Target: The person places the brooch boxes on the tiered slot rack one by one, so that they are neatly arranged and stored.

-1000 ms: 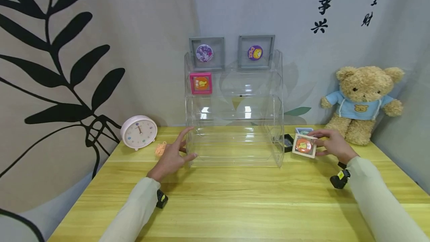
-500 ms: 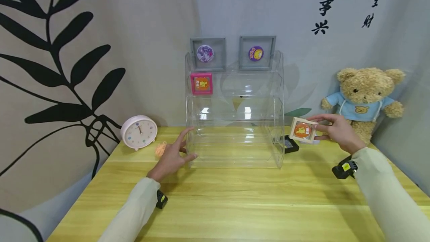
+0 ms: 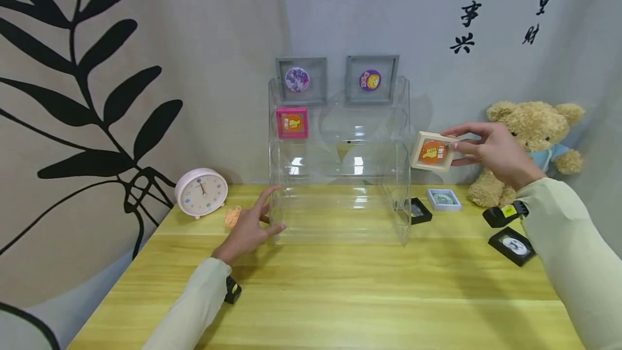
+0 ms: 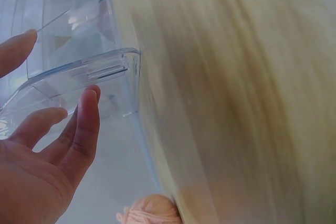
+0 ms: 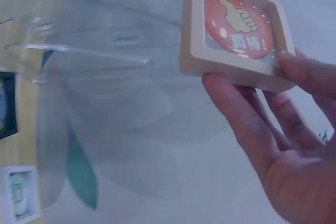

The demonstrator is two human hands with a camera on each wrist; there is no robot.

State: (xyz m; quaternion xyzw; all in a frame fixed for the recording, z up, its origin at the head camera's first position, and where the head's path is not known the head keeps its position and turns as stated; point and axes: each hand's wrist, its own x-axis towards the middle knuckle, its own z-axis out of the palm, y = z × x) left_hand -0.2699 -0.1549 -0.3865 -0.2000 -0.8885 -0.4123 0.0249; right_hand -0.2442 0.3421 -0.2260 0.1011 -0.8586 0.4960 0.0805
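My right hand (image 3: 505, 155) pinches a small cream square frame (image 3: 433, 152) beside the right edge of a clear acrylic tiered rack (image 3: 340, 236). Its window holds an orange round badge with a thumbs-up, plain in the right wrist view, where the thumb (image 5: 307, 72) lies on the frame's front edge. Low at the rack's left side, my left hand (image 3: 245, 231) holds the side panel, thumb on one side and fingers (image 4: 84, 129) on the other. Two grey frames (image 3: 301, 93) (image 3: 372, 96) with round badges stand on the top tier. A pink frame (image 3: 292, 123) sits below the left one.
Right of the rack lie a black frame (image 3: 420, 211), a white frame (image 3: 444, 200) and another black frame (image 3: 512, 246). A teddy bear (image 3: 488, 188) sits behind the right arm. A clock (image 3: 201, 192) and orange yarn (image 3: 232, 217) stand left on the wooden table (image 3: 316, 296).
My right hand has lifted the cream frame off the table area, raising it beside the rack. The white frame and a second black one have come into view. My left hand has stayed put.
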